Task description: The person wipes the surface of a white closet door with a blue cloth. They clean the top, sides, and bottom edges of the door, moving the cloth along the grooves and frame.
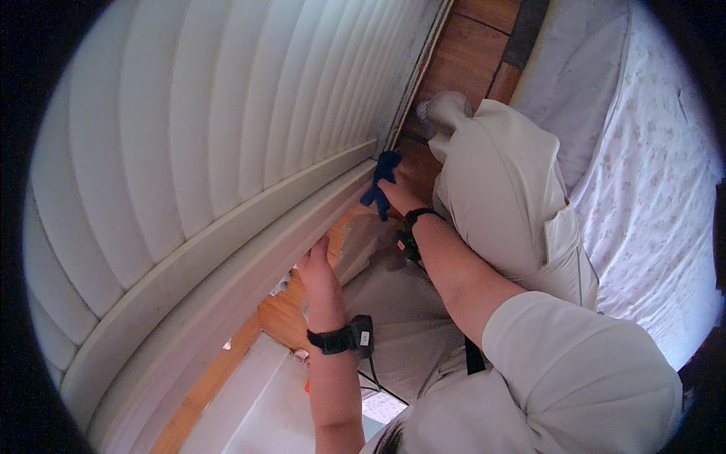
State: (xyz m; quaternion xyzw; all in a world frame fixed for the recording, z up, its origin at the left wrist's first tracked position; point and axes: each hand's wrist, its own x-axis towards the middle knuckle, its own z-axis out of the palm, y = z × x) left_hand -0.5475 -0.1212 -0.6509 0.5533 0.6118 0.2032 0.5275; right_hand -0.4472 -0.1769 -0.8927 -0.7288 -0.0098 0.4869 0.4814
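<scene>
My right hand (396, 194) is closed around a crumpled dark blue cloth (386, 165). The cloth touches the end of a pale rail (302, 203) that runs along the edge of a large white ribbed panel (197, 113). Lower down along the same rail is my left hand (318, 261), right against its edge. Most of its fingers are hidden, so their grip does not show. Black straps with small devices are on both wrists.
A bed with a floral sheet (650, 181) stands on the right, with brown floor tiles (465, 53) beside it. My bent leg in beige trousers (499, 181) fills the space between bed and panel. A white surface (257, 386) lies at the lower left.
</scene>
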